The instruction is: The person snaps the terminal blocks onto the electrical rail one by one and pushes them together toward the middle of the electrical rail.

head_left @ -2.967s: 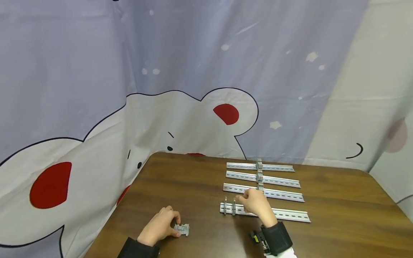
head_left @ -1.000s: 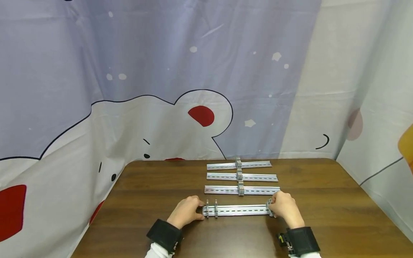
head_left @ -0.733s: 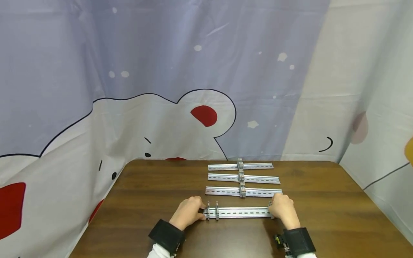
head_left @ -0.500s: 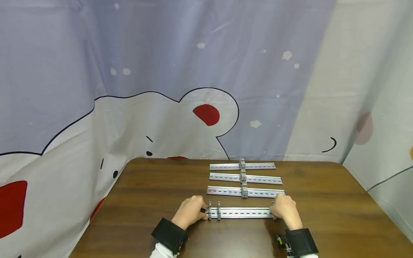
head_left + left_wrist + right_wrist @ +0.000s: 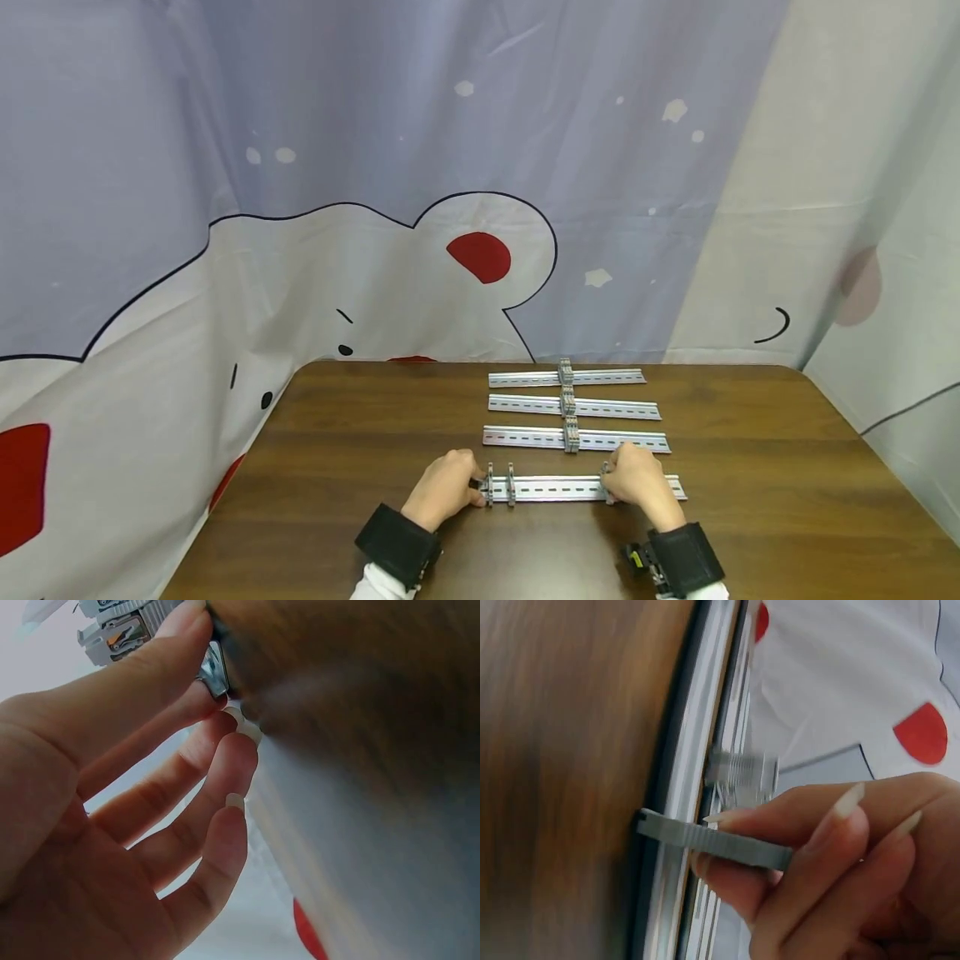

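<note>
The front slotted metal DIN rail lies crosswise on the table. At its left end my left hand grips the rail between thumb and fingers; the left wrist view shows the thumb over the rail's end, other fingers loosely bent below. Two thin grey terminal blocks, one by the left hand and one slightly right of it, stand upright on the rail. Toward its right part, my right hand pinches another grey terminal block, which sits across the rail in the right wrist view.
Behind the front rail lie three more rails, the nearest, the middle and the farthest, each bearing a cluster of terminal blocks near its middle. A printed curtain hangs beyond the brown table's back edge.
The left hand left a loose block's spot on the table and took the rail's left end. The right hand, with its block, went to the rail's right end, then moved left along it.
</note>
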`<control>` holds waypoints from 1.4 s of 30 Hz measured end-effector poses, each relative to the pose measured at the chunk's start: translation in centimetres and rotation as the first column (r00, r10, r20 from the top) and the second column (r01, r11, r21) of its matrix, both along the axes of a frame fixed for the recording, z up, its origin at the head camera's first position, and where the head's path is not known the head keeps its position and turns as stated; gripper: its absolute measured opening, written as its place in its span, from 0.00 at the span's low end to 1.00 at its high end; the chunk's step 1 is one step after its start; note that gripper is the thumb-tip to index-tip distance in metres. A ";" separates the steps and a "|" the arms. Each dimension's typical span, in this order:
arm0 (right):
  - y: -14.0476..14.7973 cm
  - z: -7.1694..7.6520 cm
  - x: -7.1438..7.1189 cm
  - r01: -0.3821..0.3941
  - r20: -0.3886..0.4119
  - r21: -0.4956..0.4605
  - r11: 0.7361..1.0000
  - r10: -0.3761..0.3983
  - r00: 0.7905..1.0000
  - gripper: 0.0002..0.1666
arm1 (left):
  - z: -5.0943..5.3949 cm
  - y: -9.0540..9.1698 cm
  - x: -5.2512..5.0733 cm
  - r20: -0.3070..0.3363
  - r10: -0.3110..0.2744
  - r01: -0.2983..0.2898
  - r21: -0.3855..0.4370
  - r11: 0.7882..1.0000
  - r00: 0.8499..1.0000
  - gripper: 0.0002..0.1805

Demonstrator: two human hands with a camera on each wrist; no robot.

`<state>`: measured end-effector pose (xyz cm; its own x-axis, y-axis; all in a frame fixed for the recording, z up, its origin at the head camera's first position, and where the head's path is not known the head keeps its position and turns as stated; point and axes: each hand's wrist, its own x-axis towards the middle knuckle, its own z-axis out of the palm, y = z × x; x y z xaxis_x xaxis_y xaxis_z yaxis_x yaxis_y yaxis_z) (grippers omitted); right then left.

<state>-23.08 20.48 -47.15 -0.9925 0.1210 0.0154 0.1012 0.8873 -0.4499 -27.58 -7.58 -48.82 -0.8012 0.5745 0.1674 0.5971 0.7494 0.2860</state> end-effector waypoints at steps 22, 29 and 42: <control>-3.2 -0.9 -0.4 0.011 -0.041 -0.002 1.000 -0.011 0.999 0.22 | 0.0 -0.1 0.0 0.037 0.003 -0.004 0.018 1.000 0.999 0.17; -3.3 -0.9 -0.4 0.000 -0.050 0.005 1.000 0.001 0.999 0.23 | 0.1 -0.3 -0.1 0.051 0.008 -0.009 0.016 1.000 0.999 0.17; -3.2 -0.8 -0.4 0.004 -0.037 0.001 1.000 -0.004 0.999 0.22 | -0.1 -0.3 -0.2 0.057 0.009 -0.011 0.025 1.000 0.998 0.17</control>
